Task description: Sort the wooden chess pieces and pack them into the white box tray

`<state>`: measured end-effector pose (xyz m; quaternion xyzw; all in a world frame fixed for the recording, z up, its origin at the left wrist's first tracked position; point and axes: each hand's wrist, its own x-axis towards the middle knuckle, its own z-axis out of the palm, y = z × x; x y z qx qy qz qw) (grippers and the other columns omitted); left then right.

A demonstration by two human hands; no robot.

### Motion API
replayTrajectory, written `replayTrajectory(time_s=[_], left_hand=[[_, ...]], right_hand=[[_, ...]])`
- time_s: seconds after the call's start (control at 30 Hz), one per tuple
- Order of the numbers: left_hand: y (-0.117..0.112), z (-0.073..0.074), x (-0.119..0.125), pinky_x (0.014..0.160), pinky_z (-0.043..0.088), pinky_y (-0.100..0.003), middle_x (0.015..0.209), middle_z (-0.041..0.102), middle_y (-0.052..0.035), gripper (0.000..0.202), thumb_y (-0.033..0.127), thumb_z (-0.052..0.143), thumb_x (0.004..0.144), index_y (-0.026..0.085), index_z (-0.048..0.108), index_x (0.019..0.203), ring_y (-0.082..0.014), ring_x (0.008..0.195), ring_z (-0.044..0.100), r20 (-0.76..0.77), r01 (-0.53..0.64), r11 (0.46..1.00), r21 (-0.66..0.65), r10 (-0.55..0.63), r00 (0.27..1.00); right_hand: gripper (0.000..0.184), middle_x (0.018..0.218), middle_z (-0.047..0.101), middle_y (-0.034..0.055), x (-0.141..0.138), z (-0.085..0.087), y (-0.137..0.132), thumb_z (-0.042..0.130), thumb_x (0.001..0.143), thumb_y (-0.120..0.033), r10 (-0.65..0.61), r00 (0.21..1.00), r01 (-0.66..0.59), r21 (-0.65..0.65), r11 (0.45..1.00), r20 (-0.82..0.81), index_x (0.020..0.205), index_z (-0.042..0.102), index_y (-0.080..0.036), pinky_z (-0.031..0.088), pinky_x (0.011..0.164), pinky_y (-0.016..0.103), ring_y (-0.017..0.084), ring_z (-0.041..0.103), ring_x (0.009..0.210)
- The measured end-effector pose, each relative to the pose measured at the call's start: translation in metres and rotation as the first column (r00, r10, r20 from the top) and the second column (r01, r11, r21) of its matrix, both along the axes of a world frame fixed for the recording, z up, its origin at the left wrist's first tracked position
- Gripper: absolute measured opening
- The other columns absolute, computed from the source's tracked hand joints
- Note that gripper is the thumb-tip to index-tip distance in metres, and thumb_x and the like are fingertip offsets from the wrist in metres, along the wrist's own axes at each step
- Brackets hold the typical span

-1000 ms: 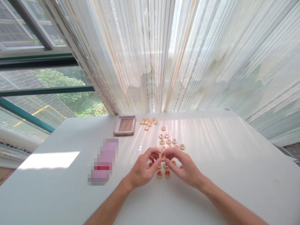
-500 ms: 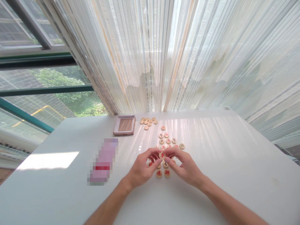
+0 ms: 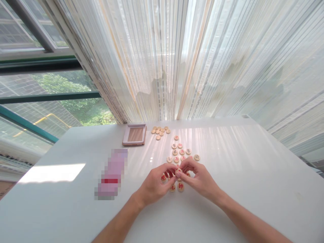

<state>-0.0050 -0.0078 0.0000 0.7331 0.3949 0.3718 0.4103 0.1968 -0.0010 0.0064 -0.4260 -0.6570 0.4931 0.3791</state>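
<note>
Shifted a touch right since half a second ago, your piece [image 3: 178, 171] has tipped so its face barely shows. Your right hand [image 3: 198, 176] pinches it, thumb against fingers; your left hand [image 3: 156, 182] is half curled beside it, can't tell if it's gripping. You're working right among the laid-out pieces [image 3: 176, 159], so a fumbled pinch or low knuckle could knock that red-marked piece [image 3: 163, 177] askew.
</note>
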Motion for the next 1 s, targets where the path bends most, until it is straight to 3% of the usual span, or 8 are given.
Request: replayTrajectory(time_s=[0.23, 0.7, 0.83, 1.0], left_hand=[[0.0, 0.0, 0.0, 0.074, 0.053, -0.027, 0.09, 0.07, -0.0012, 0.019, 0.027, 0.067, 0.091, 0.022, 0.065, 0.109, -0.0141, 0.079, 0.064, -0.003, -0.014, 1.0, -0.028, 0.013, 1.0], [0.004, 0.002, -0.005, 0.077, 0.054, -0.028, 0.092, 0.071, -0.0024, 0.022, 0.027, 0.067, 0.091, 0.021, 0.065, 0.112, -0.0145, 0.08, 0.064, -0.003, -0.018, 1.0, -0.02, 0.018, 1.0], [0.006, 0.0, -0.007, 0.075, 0.055, -0.027, 0.089, 0.071, -0.001, 0.022, 0.029, 0.07, 0.089, 0.022, 0.066, 0.11, -0.0142, 0.078, 0.065, -0.013, -0.045, 0.998, -0.031, 0.045, 0.999], [0.014, 0.002, -0.018, 0.079, 0.056, -0.029, 0.1, 0.071, -0.0027, 0.024, 0.032, 0.072, 0.088, 0.022, 0.067, 0.109, -0.0144, 0.081, 0.066, 0.001, -0.139, 0.99, 0.008, 0.139, 0.99]], right_hand=[[0.02, 0.08, 0.071, 0.0016, -0.002, -0.004, -0.001, 0.065, 0.094, -0.04, -0.045, 0.999, 0.045, 0.029, 0.999, 0.0, 0.084, 0.065, -0.022, 0.054, 0.071, 0.03, 0.017, 0.069, 0.075], [0.015, 0.086, 0.07, 0.0029, -0.001, -0.002, -0.001, 0.063, 0.095, -0.037, -0.026, 0.997, 0.026, -0.009, 1.0, -0.072, 0.094, 0.067, -0.022, 0.057, 0.077, 0.032, 0.019, 0.069, 0.081], [0.016, 0.086, 0.07, 0.003, -0.002, -0.006, 0.001, 0.062, 0.095, -0.038, -0.028, 0.998, 0.028, -0.001, 1.0, -0.057, 0.094, 0.068, -0.022, 0.057, 0.076, 0.031, 0.019, 0.069, 0.081], [0.018, 0.085, 0.069, 0.0026, 0.007, -0.009, 0.011, 0.063, 0.095, -0.04, -0.122, 0.992, 0.124, 0.08, 0.989, -0.032, 0.093, 0.068, -0.022, 0.055, 0.073, 0.029, 0.018, 0.067, 0.078]])
